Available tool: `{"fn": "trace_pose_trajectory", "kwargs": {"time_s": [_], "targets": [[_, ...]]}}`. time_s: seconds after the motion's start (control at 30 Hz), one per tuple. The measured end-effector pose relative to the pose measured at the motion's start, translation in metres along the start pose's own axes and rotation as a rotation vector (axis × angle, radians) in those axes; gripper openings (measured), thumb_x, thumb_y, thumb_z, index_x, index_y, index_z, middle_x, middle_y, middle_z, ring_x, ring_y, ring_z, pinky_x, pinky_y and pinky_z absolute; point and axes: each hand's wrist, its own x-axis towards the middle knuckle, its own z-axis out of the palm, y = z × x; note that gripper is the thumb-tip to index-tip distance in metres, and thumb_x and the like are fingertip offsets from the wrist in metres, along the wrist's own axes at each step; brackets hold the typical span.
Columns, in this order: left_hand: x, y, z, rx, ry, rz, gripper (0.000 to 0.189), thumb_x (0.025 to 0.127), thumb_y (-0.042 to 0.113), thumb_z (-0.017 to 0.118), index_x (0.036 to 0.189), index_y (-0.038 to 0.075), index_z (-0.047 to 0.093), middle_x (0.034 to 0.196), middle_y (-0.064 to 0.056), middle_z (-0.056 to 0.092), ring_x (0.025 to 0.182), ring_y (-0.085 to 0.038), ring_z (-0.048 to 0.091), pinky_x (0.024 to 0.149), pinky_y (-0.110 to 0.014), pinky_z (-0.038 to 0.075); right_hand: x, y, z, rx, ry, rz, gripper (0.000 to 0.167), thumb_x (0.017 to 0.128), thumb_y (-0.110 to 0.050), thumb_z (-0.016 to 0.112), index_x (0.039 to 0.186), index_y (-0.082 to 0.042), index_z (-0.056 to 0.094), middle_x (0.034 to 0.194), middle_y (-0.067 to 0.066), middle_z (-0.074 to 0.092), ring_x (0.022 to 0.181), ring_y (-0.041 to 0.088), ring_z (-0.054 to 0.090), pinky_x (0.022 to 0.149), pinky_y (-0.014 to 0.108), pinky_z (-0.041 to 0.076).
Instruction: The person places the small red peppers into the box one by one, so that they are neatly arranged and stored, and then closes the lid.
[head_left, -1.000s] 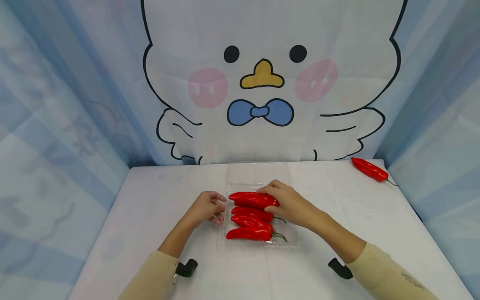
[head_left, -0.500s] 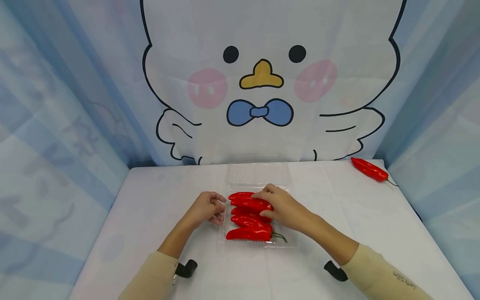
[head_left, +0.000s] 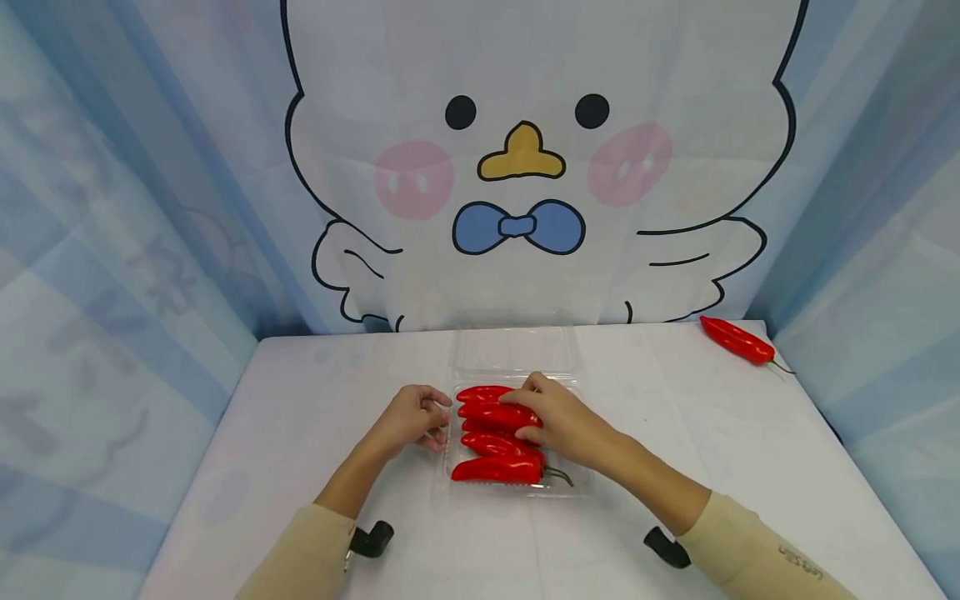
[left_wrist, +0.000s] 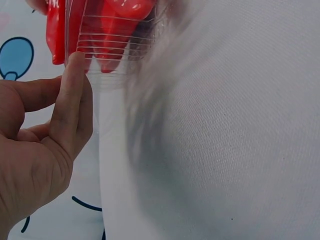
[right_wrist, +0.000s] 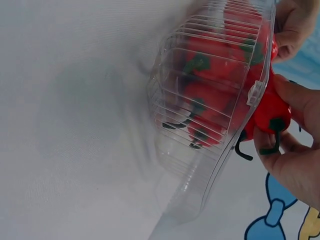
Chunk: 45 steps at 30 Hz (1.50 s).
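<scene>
A clear plastic clamshell box (head_left: pixel 561 461) lies on the table with its lid (head_left: pixel 516 352) folded back. Red chili peppers lie side by side in it, the nearest pepper (head_left: pixel 497 472) showing its green stem. With thumb and fingers, my right hand (head_left: pixel 564 419) pinches another red chili pepper (head_left: pixel 489 413) above the row; in the right wrist view this pepper (right_wrist: pixel 272 111) points its stem toward the camera. My left hand (head_left: pixel 412 419) is at the box's left side; in the left wrist view a fairly straight fingertip (left_wrist: pixel 77 59) touches the box's edge.
One loose red chili pepper (head_left: pixel 738 340) lies at the table's far right corner. White cloth covers the table (head_left: pixel 300 400). Behind it hangs a curtain (head_left: pixel 517 292) with a cartoon bird. Black wrist mounts (head_left: pixel 667 547) stick out beside both sleeves.
My right hand has moved slightly left and nearer with the held pepper, uncovering the tip of the rearmost pepper. The left hand has stayed at the box's left edge.
</scene>
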Motion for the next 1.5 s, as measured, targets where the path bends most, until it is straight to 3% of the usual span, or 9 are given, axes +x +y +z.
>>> {"fn": "trace_pose_trajectory", "kwargs": {"time_s": [0.3,0.73,1.5], "targets": [[0.001,-0.001,0.0,0.0,-0.003,0.0,0.024,0.096,0.001,0.069,0.119,-0.004,0.064,0.079,-0.013,0.063,0.055,-0.017,0.065,0.054,-0.03,0.062,-0.001,-0.001,0.009,-0.021,0.031,0.022,0.053,0.081,-0.018,0.089,0.13,-0.014,0.069,0.11,0.001,0.062,0.102,0.014,0.058,0.078,0.022,0.061],[0.0,-0.001,0.0,-0.001,-0.014,0.005,0.026,0.095,0.0,0.069,0.12,-0.006,0.063,0.08,-0.014,0.064,0.056,-0.018,0.066,0.054,-0.029,0.062,-0.003,0.0,0.018,-0.119,0.1,-0.013,0.05,0.079,-0.019,0.091,0.124,-0.016,0.07,0.102,0.0,0.058,0.096,0.013,0.053,0.072,0.02,0.057],[0.0,-0.001,0.0,-0.008,0.001,0.0,0.024,0.096,0.001,0.068,0.119,-0.003,0.065,0.081,-0.014,0.064,0.055,-0.017,0.063,0.053,-0.03,0.062,-0.003,0.0,0.027,-0.166,0.136,0.006,0.052,0.076,-0.024,0.093,0.121,-0.015,0.069,0.107,0.003,0.06,0.098,0.014,0.056,0.077,0.026,0.062]]}}
